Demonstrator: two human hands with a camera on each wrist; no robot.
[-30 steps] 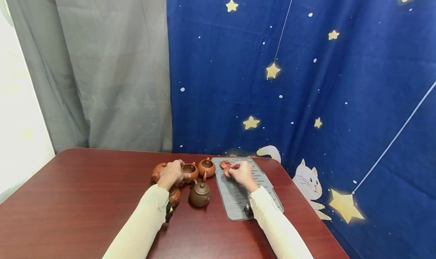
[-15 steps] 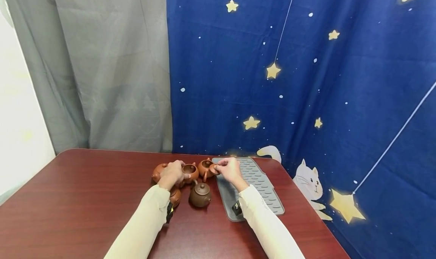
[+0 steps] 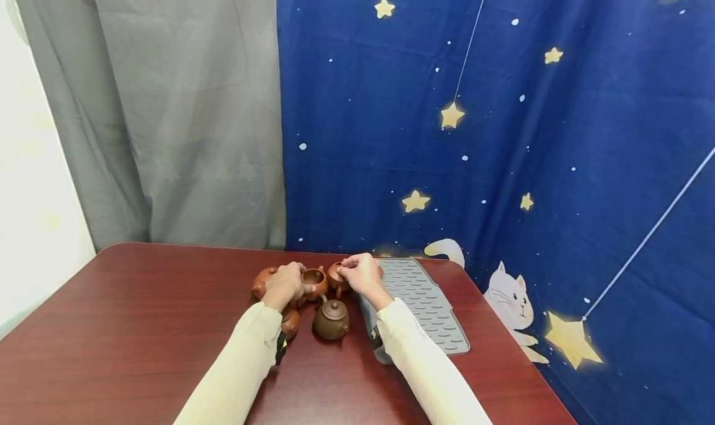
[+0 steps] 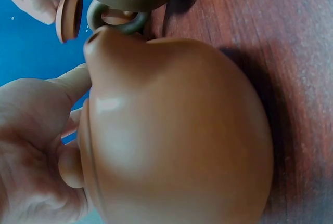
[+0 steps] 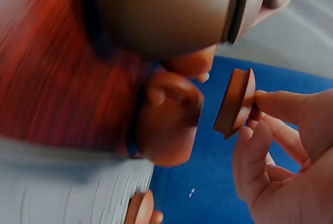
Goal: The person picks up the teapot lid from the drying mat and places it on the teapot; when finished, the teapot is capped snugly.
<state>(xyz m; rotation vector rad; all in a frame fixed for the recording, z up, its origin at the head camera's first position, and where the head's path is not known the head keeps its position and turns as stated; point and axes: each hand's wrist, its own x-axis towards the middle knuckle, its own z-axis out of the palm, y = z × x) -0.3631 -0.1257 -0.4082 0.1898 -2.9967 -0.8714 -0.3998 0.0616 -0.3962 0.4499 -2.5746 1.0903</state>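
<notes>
My right hand point(image 3: 362, 273) pinches a small reddish-brown teapot lid point(image 5: 235, 102) by its knob. In the right wrist view, the lid is apart from the uncovered clay teapot point(image 5: 169, 122) beneath it. My left hand point(image 3: 286, 282) is at another lidless teapot point(image 3: 314, 281), its thumb on the near side; the other fingers are mostly hidden. Filling the left wrist view is a lidded orange-brown teapot point(image 4: 177, 135), below that hand's wrist. A dark brown lidded teapot point(image 3: 331, 321) stands between my forearms.
A grey ridged mat point(image 3: 421, 301) lies at the right of the reddish wooden table point(image 3: 167, 332). Another small lid point(image 5: 139, 208) rests on the mat. One more orange-brown teapot point(image 3: 261, 283) sits left of my left hand. Curtains point(image 3: 357, 133) hang behind the table.
My right hand has lifted the lid off the mat and carried it left to above the uncovered teapot. The left hand keeps its place.
</notes>
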